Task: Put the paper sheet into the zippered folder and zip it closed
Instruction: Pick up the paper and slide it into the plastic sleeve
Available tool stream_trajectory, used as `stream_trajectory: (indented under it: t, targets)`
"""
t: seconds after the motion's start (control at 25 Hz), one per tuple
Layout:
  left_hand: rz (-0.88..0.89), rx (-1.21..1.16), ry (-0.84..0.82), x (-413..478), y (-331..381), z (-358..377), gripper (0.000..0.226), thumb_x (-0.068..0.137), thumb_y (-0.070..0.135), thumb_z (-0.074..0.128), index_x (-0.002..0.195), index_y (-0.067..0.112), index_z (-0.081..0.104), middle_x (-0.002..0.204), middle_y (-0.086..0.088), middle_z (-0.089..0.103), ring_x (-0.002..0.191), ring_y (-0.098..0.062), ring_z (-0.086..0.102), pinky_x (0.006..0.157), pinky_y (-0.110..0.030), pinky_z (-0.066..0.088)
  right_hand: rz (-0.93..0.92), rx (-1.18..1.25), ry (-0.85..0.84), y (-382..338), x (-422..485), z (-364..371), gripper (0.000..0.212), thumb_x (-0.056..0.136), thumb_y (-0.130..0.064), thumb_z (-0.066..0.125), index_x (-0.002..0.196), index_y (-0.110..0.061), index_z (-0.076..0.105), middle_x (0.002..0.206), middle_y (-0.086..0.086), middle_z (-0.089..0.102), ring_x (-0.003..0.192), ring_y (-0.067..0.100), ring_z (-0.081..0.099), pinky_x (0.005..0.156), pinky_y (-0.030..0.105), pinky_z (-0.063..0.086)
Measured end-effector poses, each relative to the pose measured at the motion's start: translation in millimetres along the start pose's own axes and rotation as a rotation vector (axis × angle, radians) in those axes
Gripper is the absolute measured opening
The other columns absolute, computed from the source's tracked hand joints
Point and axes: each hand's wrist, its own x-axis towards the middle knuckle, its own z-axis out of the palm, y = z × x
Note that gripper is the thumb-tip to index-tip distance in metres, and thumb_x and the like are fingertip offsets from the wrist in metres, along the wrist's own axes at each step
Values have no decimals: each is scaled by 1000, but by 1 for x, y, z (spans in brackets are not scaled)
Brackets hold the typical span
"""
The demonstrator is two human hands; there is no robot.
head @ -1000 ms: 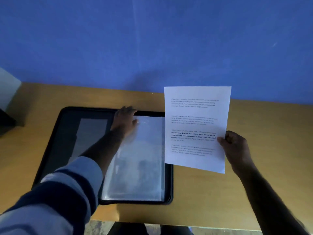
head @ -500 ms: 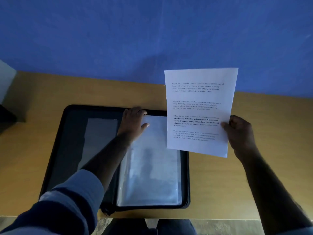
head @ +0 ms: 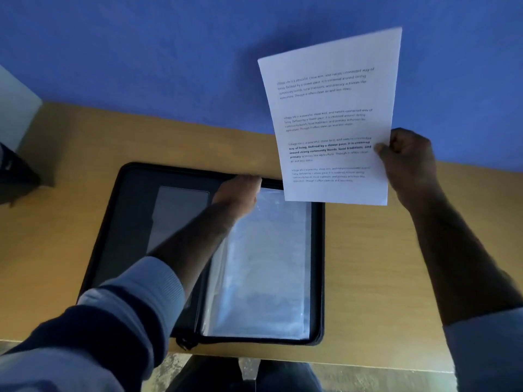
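Note:
A black zippered folder (head: pixel 119 222) lies open on the wooden table, its right half filled with clear plastic sleeves (head: pixel 266 264). My left hand (head: pixel 239 193) rests at the top edge of those sleeves, its fingers curled on the sleeve edge; whether it grips it is unclear. My right hand (head: pixel 407 162) pinches the right edge of a white printed paper sheet (head: pixel 331 117), held upright in the air above the folder's far right corner. The sheet's lower left corner overlaps the folder in view.
The wooden table (head: pixel 368 264) runs up to a blue wall (head: pixel 169 52). A dark object (head: pixel 14 176) and a pale box (head: pixel 14 108) stand at the far left. The table's near edge crosses the bottom, with my legs below it.
My right hand has lifted the sheet higher and tilted it slightly. My left hand has stayed at the top of the plastic sleeves, its fingers now curled at the edge.

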Motion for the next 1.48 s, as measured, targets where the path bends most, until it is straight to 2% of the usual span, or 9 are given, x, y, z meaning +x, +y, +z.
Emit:
stream_trajectory:
  t: [0.08,0.2,0.4,0.6,0.8,1.04,1.16,1.32,1.48]
  targets:
    - [6,-74,-56,-3,9,1,27,92,2,50,112,16,63,121,-9,58,104,-33,64,88,-46,55,-27,-22,-6,-11,8,4,9,88,-16,61,88,-9,66,82,6,69,67,9,60,63,29,47]
    - [8,-51,-22,-5,23,5,26,91,-4,50,109,11,61,119,-11,51,94,-33,62,82,-50,55,-73,-45,-45,-27,21,17,10,89,-12,58,90,-6,66,94,16,72,82,25,66,69,34,50]
    - [15,-95,75,-12,34,18,7,97,7,51,100,11,55,107,-8,53,90,-32,58,73,-48,53,-205,-190,-119,-44,37,46,10,89,-9,54,82,-6,59,81,5,63,69,15,55,56,24,38]
    - [54,-129,155,-16,46,27,12,98,11,47,98,12,59,100,-9,58,89,-31,59,69,-49,53,-258,-230,-199,-51,41,72,33,88,-5,53,62,-21,41,63,-11,48,53,-2,46,41,7,28]
    - [64,-158,203,-11,53,29,14,101,15,50,101,11,63,102,-8,59,89,-29,61,66,-45,56,-211,-187,-255,-52,36,106,22,86,-6,55,67,-15,49,66,-6,53,56,3,47,44,16,30]
    - [48,-172,268,-7,64,24,11,97,11,56,92,8,65,101,-12,52,82,-34,59,62,-46,56,-135,-85,-281,-53,30,142,17,82,-4,53,68,-11,48,62,-3,44,56,13,38,51,27,30]
    - [64,-137,250,-7,73,24,10,95,7,58,95,8,68,102,-10,54,87,-32,59,64,-46,58,-96,-56,-277,-51,29,149,27,83,-4,53,62,-17,41,59,-8,43,54,10,39,52,25,30]
    - [26,-101,276,-10,84,25,9,93,3,62,93,10,67,104,-7,52,89,-27,58,59,-43,58,-60,-21,-278,-43,29,157,16,86,-4,53,71,-9,54,69,2,59,62,13,50,56,26,38]
    - [51,-32,267,-13,99,23,11,91,3,63,95,12,68,102,-5,54,91,-24,56,53,-37,51,-50,-19,-256,-39,29,162,23,88,-4,54,68,-15,48,62,-9,52,53,4,45,45,17,35]
